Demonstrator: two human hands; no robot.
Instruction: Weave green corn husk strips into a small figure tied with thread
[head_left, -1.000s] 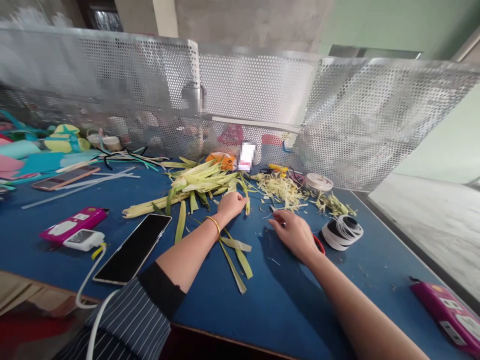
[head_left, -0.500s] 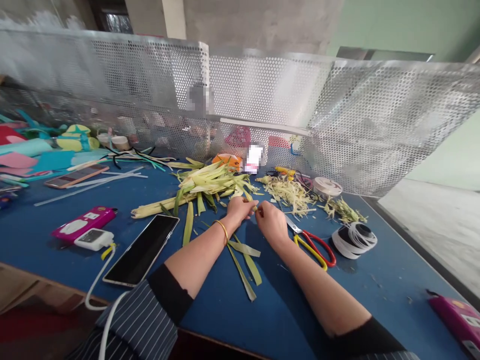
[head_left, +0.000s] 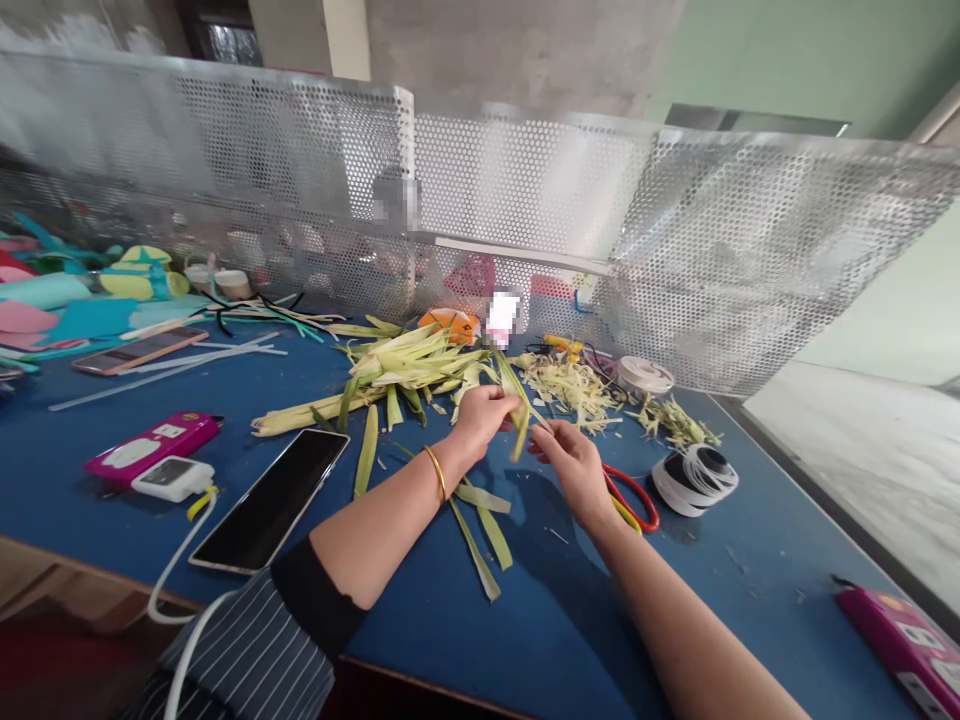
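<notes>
1. The left hand (head_left: 480, 420), just in front of the right end of the husk heap (head_left: 409, 360), pinches a husk strip (head_left: 520, 435) between thumb and finger. The strip looks thin and limp, so a hard or uneven pull could split it along its grain.

2. The right hand (head_left: 576, 470), farther right of the heap, has its fingers bent near the strip's lower end. A pale sliver shows at the fingertips (whether they grip it, I cannot tell). If the hold is light, that end could slip or twist.

3. The scissors (head_left: 652, 503) lie to the right of the heap and nearer the wearer, partly hidden by the right hand. A sideways wrist movement could knock them or bring skin against a blade.

4. Loose strips (head_left: 495, 540) lie in front of the heap, beneath and beside the left wrist; a forearm dragging back could crease or scatter them.

5. Pale shreds (head_left: 566, 385) sit right of the heap, and the held strip could snag there if it swung outward.
</notes>
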